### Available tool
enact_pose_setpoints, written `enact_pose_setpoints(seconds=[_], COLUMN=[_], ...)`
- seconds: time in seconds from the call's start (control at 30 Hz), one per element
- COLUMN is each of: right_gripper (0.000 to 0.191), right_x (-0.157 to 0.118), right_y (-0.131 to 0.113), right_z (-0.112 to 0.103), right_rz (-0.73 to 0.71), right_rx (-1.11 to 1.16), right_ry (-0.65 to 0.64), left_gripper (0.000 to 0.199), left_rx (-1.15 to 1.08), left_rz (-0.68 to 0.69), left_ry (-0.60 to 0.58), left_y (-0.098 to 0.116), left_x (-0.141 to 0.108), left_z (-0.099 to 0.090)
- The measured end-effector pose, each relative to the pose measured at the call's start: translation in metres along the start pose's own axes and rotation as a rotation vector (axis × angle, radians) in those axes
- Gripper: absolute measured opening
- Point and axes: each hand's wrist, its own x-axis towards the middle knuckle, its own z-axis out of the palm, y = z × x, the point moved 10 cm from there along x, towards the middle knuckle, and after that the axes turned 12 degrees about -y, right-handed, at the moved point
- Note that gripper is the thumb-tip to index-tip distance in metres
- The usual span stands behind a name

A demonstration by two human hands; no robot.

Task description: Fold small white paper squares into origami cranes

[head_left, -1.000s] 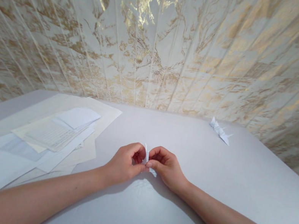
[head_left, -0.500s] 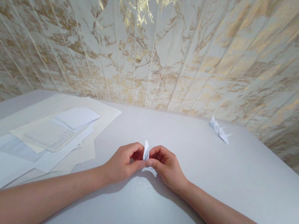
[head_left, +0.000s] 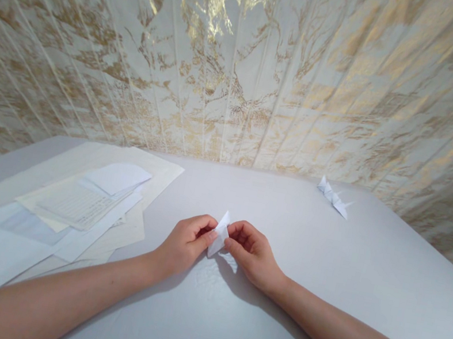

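Observation:
A small piece of folded white paper (head_left: 220, 236), pointed at its top and bottom, is held just above the table between both hands. My left hand (head_left: 188, 243) pinches its left edge with thumb and fingers. On the opposite edge, my right hand (head_left: 253, 253) is closed with thumb and index finger on the paper. The remaining fingers of each hand are curled and partly hidden. At the far right of the table stand several small white origami figures (head_left: 334, 198) in a row, with pointed tips.
Overlapping paper sheets (head_left: 169, 170) cover the left part of the white table (head_left: 190, 327), one of them with written lines. Behind the table's far edge rises a wall covering (head_left: 240, 90) with a gold pattern and vertical folds.
The folded paper has been turned from a narrow, edge-on view to show a wider, flat diamond-like face. Both hands stay in nearly the same place, their thumbs slightly farther apart.

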Motion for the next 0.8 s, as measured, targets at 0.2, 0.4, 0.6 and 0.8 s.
enact_pose_setpoints(seconds=[0.2, 0.4, 0.6, 0.8], right_gripper=[0.016, 0.016, 0.017, 0.018], right_x=[-0.002, -0.002, -0.003, -0.003], right_y=[-0.004, -0.004, -0.012, -0.019], right_z=[-0.001, -0.002, 0.003, 0.007], right_rz=[-0.044, -0.092, -0.132, -0.171], right_rx=[-0.091, -0.145, -0.234, -0.273], right_ry=[0.025, 0.015, -0.025, -0.045], left_gripper=[0.016, 0.007, 0.010, 0.011], left_rx=[0.173, 0.328, 0.412, 0.360], left_rz=[0.082, 0.224, 0.356, 0.335], left_ry=[0.051, 0.089, 0.095, 0.105], left_y=[0.016, 0.033, 0.041, 0.040], left_x=[-0.004, -0.011, -0.017, -0.015], left_z=[-0.006, -0.003, 0.002, -0.002])
